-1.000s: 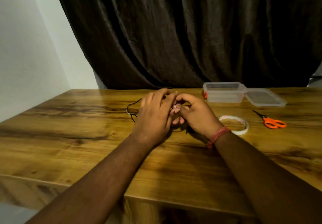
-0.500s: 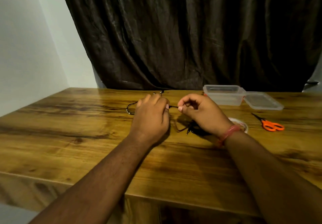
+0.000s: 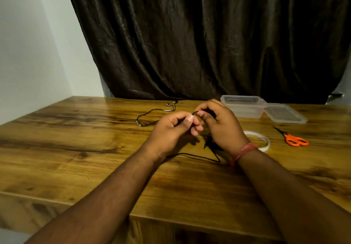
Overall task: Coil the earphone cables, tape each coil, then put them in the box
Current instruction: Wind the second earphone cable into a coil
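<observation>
A thin black earphone cable (image 3: 152,111) lies on the wooden table (image 3: 76,148), its earbuds near the curtain and its plug under my right wrist. My left hand (image 3: 171,129) pinches the cable between thumb and fingers. My right hand (image 3: 220,124) pinches the same cable just to the right, a short stretch running between the two hands above the table. A loop of cable trails on the table below both wrists. The clear plastic box (image 3: 244,106) stands open at the back right, its lid (image 3: 284,113) beside it. A roll of clear tape (image 3: 263,142) lies partly behind my right wrist.
Orange-handled scissors (image 3: 293,139) lie at the right, past the tape. A dark curtain (image 3: 209,34) hangs behind the table and a white wall stands at the left. The table's front edge runs under my forearms.
Both hands have lifted off the table and drawn slightly apart, pulling a stretch of cable between them. More of the cable and its plug now show on the table.
</observation>
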Motion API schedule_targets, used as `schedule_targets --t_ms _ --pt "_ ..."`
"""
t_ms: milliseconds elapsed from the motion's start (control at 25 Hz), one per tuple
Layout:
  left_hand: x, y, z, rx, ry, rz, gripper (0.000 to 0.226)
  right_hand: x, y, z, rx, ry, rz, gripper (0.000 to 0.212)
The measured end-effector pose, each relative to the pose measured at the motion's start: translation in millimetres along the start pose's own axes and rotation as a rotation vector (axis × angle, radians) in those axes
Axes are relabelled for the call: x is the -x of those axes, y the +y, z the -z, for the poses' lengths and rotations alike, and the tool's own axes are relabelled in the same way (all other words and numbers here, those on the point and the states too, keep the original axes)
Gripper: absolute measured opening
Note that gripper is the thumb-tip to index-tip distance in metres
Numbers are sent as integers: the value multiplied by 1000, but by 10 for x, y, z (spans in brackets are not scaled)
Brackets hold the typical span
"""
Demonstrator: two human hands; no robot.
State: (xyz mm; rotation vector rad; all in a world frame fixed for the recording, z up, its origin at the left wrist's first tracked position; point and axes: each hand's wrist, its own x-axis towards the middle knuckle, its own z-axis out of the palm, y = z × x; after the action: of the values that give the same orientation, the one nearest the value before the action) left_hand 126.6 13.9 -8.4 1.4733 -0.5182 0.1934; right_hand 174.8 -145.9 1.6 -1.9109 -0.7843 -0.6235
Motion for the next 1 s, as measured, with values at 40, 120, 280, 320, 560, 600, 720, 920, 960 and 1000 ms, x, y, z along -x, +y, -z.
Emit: schedule_targets --t_ms 40,120,280,320,560,600,720,920,960,1000 --pt "-1 20 -9 93 -7 -14 18 4 9 -34 -78 -25 -67 18" --pt "-14 70 -21 267 33 -35 17 41 -2 -116 -216 -122 -167 26" --pt "-92 81 20 440 227 -96 18 145 -82 -238 -281 -402 -243 15" --pt "-110 63 38 415 274 -112 18 154 -102 -242 -302 -444 -261 13" --pt "-127 -19 93 -48 427 -112 18 164 -217 -162 -288 -538 -303 14" --pt "-118 -28 87 -167 413 -105 18 147 -229 -137 -299 -494 -297 13" --pt "-84 -56 73 -453 319 -94 17 53 -212 -17 -184 -271 -260 12" --pt "-38 -20 29 -480 171 -3 22 10 -149 75 -4 -115 -99 9" --pt "-28 -1 22 -447 159 17 22 15 -150 74 10 -91 -85 7" --pt "-21 7 22 -423 153 37 23 18 -154 69 24 -70 -62 5"
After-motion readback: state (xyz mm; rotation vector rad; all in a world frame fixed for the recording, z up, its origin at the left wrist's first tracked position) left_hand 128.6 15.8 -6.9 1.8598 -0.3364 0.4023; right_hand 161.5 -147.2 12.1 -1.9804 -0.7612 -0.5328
